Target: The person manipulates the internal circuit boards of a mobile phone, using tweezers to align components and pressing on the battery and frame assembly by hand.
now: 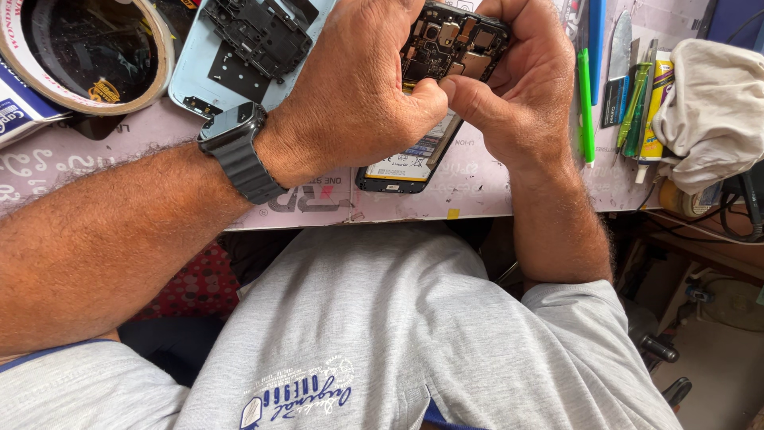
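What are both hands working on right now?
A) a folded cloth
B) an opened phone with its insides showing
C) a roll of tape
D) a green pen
B: the left hand and right hand both grip the opened phone, its circuit board exposed, with thumbs meeting over it; the roll of tape lies untouched at the left.

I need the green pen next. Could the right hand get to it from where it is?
Probably yes. The green pen lies bare on the table just beside the right hand, nothing between them, though that hand is now busy on the opened phone.
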